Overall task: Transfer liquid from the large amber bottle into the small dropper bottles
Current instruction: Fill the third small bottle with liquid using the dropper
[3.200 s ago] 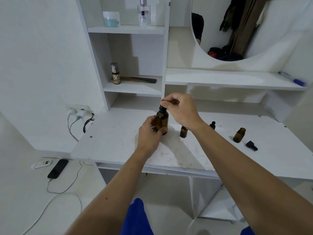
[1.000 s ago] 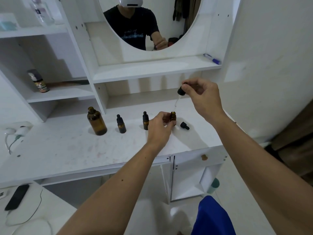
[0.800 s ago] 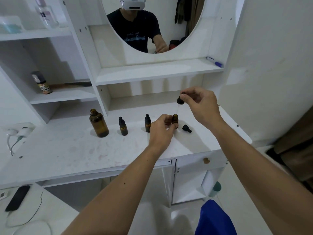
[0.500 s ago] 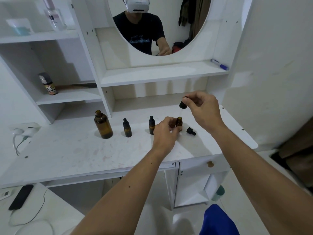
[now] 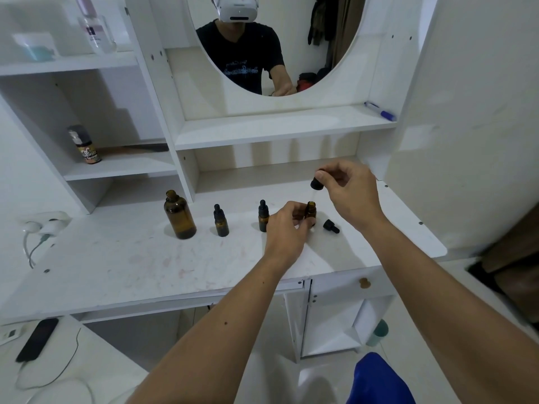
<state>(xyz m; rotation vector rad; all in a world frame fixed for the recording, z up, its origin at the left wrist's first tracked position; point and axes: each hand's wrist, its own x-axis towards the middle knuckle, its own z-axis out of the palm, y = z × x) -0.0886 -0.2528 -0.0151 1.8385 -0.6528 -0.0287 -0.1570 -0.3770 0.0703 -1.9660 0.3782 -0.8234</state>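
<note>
The large amber bottle [image 5: 179,215] stands uncapped at the left of the white desk [image 5: 122,266]. Two capped small dropper bottles [image 5: 221,220] [image 5: 262,216] stand to its right. My left hand [image 5: 287,228] grips a third small amber bottle [image 5: 311,211], which is open and upright on the desk. Just above it, my right hand [image 5: 348,191] pinches the black bulb of a dropper [image 5: 316,183]; its thin glass tube points down toward the open neck. A loose black dropper cap [image 5: 331,226] lies right of that bottle.
A round mirror [image 5: 277,42] reflects a person with a headset. A blue pen [image 5: 379,111] lies on the shelf below it. A small can [image 5: 84,145] stands on the left shelf, containers higher up. A phone [image 5: 38,339] and cables lie at lower left.
The dropper came out of the large bottle and travelled right; my left hand left the large bottle and took the open small one. Over the last second the dropper came lower over its neck.
</note>
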